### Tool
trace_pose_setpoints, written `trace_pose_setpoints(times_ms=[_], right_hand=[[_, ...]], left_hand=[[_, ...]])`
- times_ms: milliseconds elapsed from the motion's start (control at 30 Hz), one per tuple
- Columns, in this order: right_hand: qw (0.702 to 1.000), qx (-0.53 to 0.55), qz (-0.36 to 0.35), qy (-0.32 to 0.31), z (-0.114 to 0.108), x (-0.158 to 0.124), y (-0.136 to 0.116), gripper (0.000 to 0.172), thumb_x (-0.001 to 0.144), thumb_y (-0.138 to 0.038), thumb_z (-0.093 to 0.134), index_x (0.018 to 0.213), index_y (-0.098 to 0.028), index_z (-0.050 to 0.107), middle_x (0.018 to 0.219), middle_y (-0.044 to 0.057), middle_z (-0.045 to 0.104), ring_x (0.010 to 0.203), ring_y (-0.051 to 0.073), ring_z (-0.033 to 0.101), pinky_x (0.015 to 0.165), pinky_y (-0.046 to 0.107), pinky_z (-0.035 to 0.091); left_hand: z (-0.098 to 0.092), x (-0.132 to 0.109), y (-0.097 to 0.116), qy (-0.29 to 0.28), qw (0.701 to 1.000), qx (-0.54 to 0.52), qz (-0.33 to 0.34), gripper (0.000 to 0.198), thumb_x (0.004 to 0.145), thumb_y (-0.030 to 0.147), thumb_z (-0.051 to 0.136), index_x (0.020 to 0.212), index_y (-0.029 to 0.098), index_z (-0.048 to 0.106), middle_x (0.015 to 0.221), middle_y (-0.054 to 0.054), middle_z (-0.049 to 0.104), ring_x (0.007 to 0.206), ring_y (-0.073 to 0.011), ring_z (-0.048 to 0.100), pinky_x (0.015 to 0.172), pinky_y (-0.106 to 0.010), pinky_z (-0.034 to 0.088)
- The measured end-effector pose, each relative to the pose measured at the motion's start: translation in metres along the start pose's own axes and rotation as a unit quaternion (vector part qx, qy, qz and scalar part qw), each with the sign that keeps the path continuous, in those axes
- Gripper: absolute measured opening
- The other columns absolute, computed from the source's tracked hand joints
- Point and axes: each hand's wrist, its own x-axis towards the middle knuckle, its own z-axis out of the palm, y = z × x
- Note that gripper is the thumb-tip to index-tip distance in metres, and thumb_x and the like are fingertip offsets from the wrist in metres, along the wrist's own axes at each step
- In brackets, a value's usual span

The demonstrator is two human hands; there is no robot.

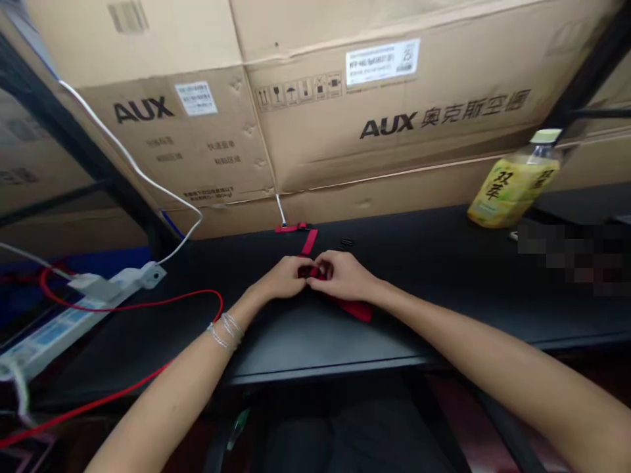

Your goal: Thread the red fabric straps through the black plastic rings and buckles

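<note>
Both hands meet over a red strap (353, 309) near the middle of the black table. My left hand (284, 277) is closed, pinching the strap from the left. My right hand (345, 274) grips it from the right, fingertips close to the left ones. A dark piece sits on the strap between the fingers, mostly hidden; I cannot make out its kind. Beyond the hands the strap runs to a black buckle (303, 226) and a white cord (280, 211) at its far end. Just behind my right hand lies a small black slotted buckle (347, 243).
Large cardboard boxes (315, 144) wall off the back of the black table (404, 263). A yellow-labelled bottle (513, 184) stands at the back right. On the left lie a white power strip (73, 325), a white cable (133, 161) and a red cable (162, 303).
</note>
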Motion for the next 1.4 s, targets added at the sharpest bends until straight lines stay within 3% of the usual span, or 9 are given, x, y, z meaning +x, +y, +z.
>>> trace_pose_setpoints(times_ms=[1400], right_hand=[[1.0,-0.008,-0.003,-0.001,0.0011,-0.0011,0.0,0.021,0.072,-0.033,0.066,0.083,-0.014,0.065,0.075,0.002,0.063,0.065,0.012,0.054,0.061,0.024,0.039]], left_hand=[[0.0,-0.0005,0.0012,-0.003,1.0,0.003,-0.003,0.032,0.062,0.007,0.048,0.087,0.012,0.068,0.07,0.0,0.061,0.064,-0.0129,0.048,0.061,-0.022,0.033]])
